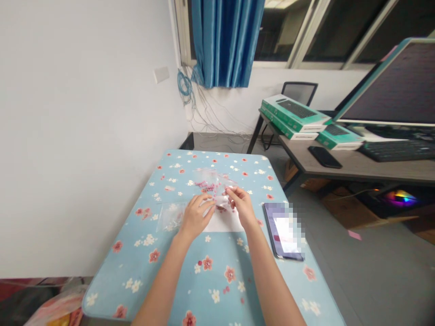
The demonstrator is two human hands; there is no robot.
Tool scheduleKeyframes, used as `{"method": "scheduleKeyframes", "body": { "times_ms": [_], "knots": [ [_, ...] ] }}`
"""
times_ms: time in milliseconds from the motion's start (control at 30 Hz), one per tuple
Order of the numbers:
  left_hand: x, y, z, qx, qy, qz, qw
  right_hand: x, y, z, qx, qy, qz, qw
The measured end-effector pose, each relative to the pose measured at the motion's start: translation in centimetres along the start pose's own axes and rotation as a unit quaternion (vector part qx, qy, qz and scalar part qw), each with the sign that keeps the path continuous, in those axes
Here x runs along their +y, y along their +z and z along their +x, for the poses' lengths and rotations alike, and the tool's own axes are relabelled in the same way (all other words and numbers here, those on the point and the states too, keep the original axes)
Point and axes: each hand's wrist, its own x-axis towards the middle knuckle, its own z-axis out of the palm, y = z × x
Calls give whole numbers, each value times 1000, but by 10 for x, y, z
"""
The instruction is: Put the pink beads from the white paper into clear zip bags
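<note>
Both my hands meet over the middle of a small table with a light blue flowered cloth (210, 276). My left hand (195, 216) is curled, its fingertips pinched on a small clear plastic bag (220, 199). My right hand (242, 204) pinches the same bag from the right. A white sheet of paper (222, 222) lies under my hands. Just beyond them sits a clear bag with pink beads (205, 182). Another clear bag (170, 216) lies left of my left hand.
A phone (283, 231) lies on the table to the right of my right arm. A grey desk (340, 165) at the right carries boxed keyboards (294, 115), a dark phone (324, 156), a keyboard and a monitor (394, 83). A white wall stands at the left.
</note>
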Motion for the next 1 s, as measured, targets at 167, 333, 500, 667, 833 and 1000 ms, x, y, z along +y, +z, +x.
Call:
{"method": "scheduleKeyframes", "body": {
  "times_ms": [167,333,500,667,833,1000],
  "knots": [
    [1,7,-2,80,-163,-128,975,11,-3,-14,-17,-53,-29,998],
    [-5,5,7,46,-208,-246,945,18,2,-21,-60,-83,-80,992],
    [-7,6,6,59,-212,-298,929,21,5,-21,-37,-123,-133,983],
    [-5,7,3,126,-208,-271,931,21,4,-22,76,-114,-91,986],
    [-2,7,2,132,-191,-214,949,20,6,-25,12,-70,-44,997],
    [0,8,0,117,-152,-194,962,18,10,-27,-13,-29,-35,999]
  ]
}}
